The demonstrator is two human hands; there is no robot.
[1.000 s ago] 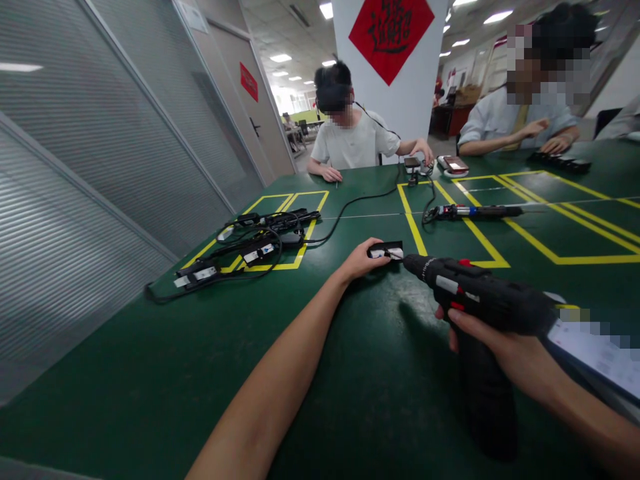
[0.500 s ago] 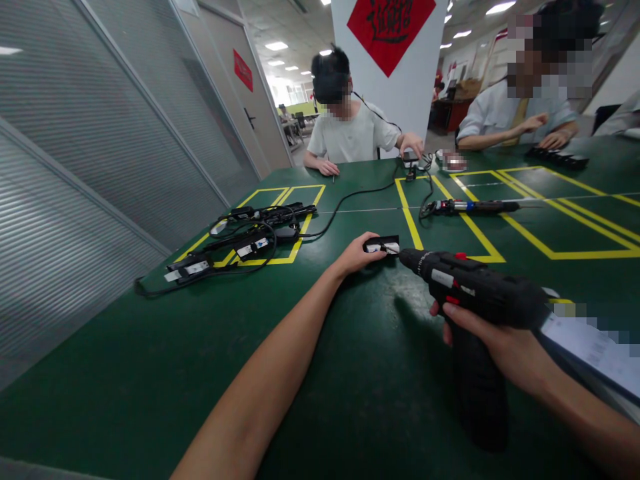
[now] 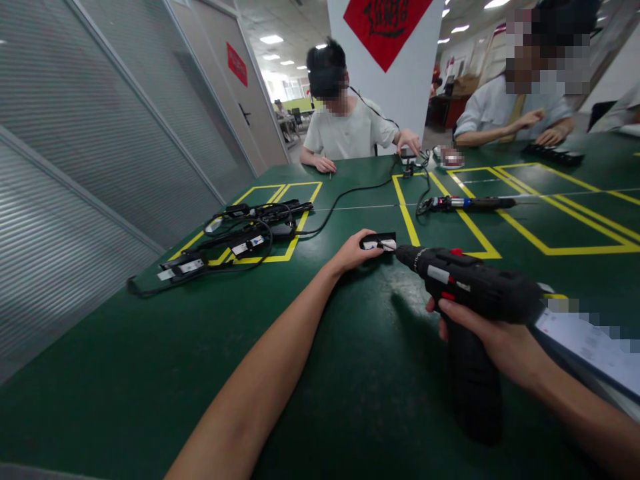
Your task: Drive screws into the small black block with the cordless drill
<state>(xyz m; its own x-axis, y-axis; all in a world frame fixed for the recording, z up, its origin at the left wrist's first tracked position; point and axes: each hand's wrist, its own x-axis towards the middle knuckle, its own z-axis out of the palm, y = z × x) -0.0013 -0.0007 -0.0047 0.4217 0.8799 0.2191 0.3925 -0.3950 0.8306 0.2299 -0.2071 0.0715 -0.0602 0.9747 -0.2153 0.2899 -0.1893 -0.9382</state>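
My left hand [image 3: 355,252] is closed around the left end of a small black block with a white face [image 3: 386,245], held at the green table [image 3: 210,373]. In my right hand [image 3: 480,337] is a black cordless drill [image 3: 470,283] with red details, fingers wrapped round its grip near the trigger. The drill points left, and its thin bit reaches the white face of the block. Whether the tip sits in a screw is too small to tell.
Black cabled devices [image 3: 250,233] lie at the left inside yellow tape. A screwdriver-like tool [image 3: 470,203] lies beyond the drill. Papers [image 3: 595,347] are at the right. Across the table sit two people; one person's hand [image 3: 409,141] touches a small device.
The whole view has shifted slightly. My hands, the block and the drill keep the same position relative to each other.
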